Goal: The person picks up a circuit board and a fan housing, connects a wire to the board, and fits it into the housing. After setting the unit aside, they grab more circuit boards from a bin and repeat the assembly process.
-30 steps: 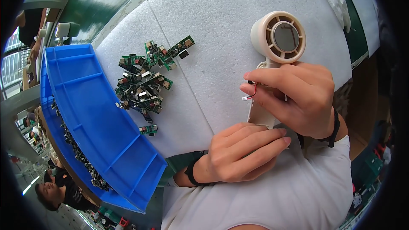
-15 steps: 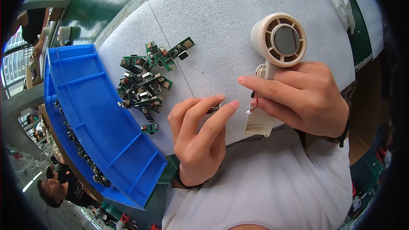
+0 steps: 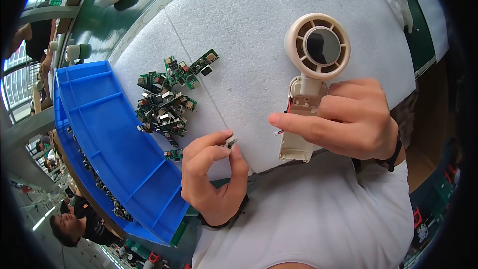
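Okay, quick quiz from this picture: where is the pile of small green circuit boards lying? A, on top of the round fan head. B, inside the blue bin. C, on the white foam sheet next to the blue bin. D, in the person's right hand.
C: the pile of green circuit boards rests on the white foam sheet, just right of the blue bin, while the right hand holds the cream handheld fan.

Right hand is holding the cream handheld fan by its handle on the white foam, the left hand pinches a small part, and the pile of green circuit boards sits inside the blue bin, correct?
Not quite. The head view shows the pile of green circuit boards lying on the white foam beside the blue bin, not inside it. The rest holds: the right hand holds the cream handheld fan by its handle, and the left hand pinches a small part.
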Available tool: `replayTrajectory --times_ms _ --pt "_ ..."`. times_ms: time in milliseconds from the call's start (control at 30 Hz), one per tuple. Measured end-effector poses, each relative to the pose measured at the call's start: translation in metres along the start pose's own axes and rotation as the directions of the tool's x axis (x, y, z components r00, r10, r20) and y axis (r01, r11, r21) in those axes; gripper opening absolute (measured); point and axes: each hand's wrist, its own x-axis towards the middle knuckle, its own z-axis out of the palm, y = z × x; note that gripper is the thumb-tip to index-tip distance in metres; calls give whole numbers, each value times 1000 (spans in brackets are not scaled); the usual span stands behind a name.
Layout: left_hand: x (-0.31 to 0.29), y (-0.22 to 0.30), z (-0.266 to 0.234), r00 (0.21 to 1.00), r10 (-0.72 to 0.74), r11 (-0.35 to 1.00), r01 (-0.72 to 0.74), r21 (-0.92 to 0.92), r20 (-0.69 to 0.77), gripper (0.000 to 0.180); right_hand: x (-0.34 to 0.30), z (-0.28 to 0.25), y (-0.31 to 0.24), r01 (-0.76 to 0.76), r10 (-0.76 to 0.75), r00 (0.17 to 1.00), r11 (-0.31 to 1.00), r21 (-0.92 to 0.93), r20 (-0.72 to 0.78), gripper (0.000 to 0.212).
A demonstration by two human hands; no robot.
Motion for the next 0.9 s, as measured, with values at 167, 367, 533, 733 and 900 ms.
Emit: replayTrajectory --times_ms 167,367,533,733,900 --pt "-2 10 8 998 -46 925 28 -379 -39 23 1 1 -3 23 -22 999 1000 13 -41 46" --pt "1 16 33 986 -165 849 127 -513 -30 26 -2 14 -11 -248 281 935 954 168 -217 35" --pt "5 7 35 993 -113 886 87 -456 -31 31 0 14 -15 -241 259 948 964 112 -183 31" --pt "8 -2 37 999 -37 864 24 -503 -16 27 4 14 -9 -173 181 977 982 81 -113 28" --pt "5 -6 35 1000 0 825 -15 -565 -28 17 8 8 -11 -228 245 967 953 201 -64 25"
